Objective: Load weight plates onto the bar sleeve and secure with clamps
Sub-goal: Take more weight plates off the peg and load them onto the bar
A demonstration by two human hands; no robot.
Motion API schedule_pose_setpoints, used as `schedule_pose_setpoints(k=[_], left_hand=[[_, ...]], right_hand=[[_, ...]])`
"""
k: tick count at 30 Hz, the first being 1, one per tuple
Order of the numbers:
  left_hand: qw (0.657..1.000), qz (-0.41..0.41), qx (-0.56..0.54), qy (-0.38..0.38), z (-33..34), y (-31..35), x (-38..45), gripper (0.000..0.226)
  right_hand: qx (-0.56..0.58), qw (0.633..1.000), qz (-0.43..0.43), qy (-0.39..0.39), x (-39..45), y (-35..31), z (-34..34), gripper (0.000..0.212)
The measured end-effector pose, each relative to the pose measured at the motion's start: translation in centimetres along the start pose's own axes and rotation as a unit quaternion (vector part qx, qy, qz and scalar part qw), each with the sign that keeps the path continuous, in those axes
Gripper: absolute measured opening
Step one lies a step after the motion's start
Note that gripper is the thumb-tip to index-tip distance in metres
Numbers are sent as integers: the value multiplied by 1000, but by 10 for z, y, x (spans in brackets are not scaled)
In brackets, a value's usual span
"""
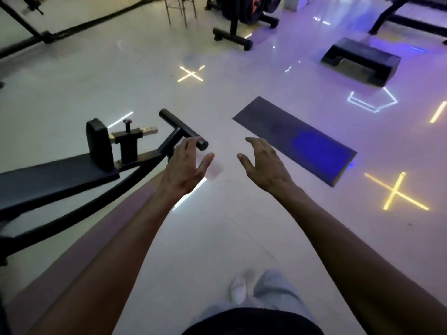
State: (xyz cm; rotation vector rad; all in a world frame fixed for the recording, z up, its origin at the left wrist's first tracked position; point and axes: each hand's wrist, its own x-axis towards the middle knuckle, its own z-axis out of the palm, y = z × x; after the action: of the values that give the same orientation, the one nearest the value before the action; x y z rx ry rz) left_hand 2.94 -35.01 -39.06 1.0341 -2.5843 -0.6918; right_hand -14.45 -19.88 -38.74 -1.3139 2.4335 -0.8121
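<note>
Both arms were stretched forward over the glossy floor (121, 76), nothing in either hand. Left hand (186, 165) was spread wide, fingers apart, just at the near end of a black foot bar (183, 128) on the bench (55, 180) at 9 o'clock; contact with the bar can't be confirmed from this angle. Right hand (263, 165) was open too, fingers loosely curved, palm facing the left hand, hovering above the bare floor.

Weight plates (246, 8) sat upright on a black rack (232, 32) at 12 o'clock, well apart from both hands, partly cut off by the frame edge. They looked dark with reddish markings, though the blur makes that uncertain.

A dark mat (295, 139) lay flat at 1 o'clock, just beyond the right hand. A black step platform (360, 60) sat further out at 2 o'clock. Light-coloured trousers (273, 291) showed at 6 o'clock.
</note>
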Motion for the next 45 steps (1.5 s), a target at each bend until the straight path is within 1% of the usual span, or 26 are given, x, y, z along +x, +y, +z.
schedule_pose_setpoints(k=[4, 10, 14, 17, 22, 26, 32, 37, 45], left_hand=[[1000, 0, 15, 6, 3, -5, 117, 66], [999, -13, 33, 31, 10, -14, 305, 64], [998, -44, 39, 31, 6, -21, 431, 64], [996, -67, 45, 45, 1, -34, 521, 64], [992, -89, 55, 74, -9, -75, 652, 63], [986, -102, 81, 101, -16, -133, 754, 66], [978, -132, 108, 123, -52, -218, 895, 72], [964, -184, 123, 150, -105, -283, 981, 72], [928, -289, 133, 195, -178, -427, 1099, 72]], right_hand=[[-3, 1000, -21, 11, 120, 26, -11, 58], [-1, 999, -54, 5, 325, 59, -33, 59], [-11, 997, -76, -22, 465, 65, -53, 59], [-21, 995, -95, -26, 565, 60, -62, 58], [-44, 988, -139, -48, 722, 50, -49, 57], [-74, 979, -182, -60, 852, 39, -16, 61], [-110, 963, -232, -79, 1031, -9, 28, 71], [-108, 950, -282, -85, 1167, -70, 64, 70], [-73, 912, -385, -125, 1364, -198, 182, 68]])
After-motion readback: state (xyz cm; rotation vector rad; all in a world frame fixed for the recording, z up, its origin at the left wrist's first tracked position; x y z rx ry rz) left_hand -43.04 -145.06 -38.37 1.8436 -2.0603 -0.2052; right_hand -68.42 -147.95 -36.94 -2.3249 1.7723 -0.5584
